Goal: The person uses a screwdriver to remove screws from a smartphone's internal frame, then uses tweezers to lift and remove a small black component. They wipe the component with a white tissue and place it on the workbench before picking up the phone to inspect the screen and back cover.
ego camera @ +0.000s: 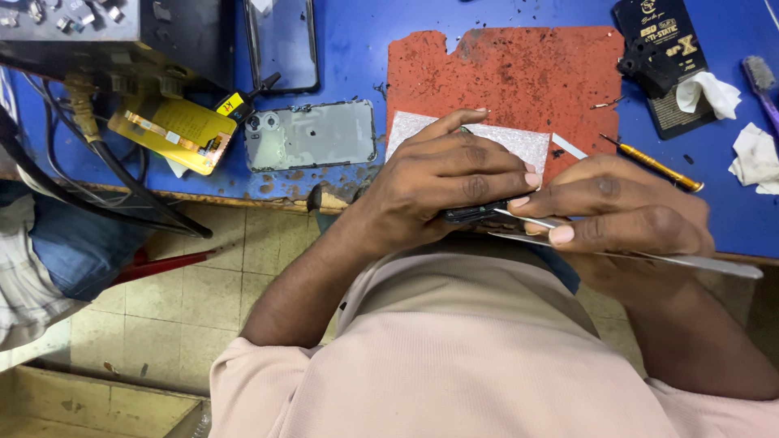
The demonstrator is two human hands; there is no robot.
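My left hand [450,174] is closed around a small dark part [475,213], of which only an edge shows under the fingers. My right hand [621,211] grips metal tweezers [649,259] whose thin tips touch the dark part. Both hands hover at the near edge of the blue table [349,49], over a worn red mat [519,81] with a glittery grey sheet [523,142] on it.
A grey phone back housing [312,134] lies left of the mat, beside a yellow flex part [174,130] and a dark phone [282,40]. A yellow-handled screwdriver [653,164], black package [661,57], white tissues [755,154] and a brush [763,85] lie right. Cables [105,178] hang left.
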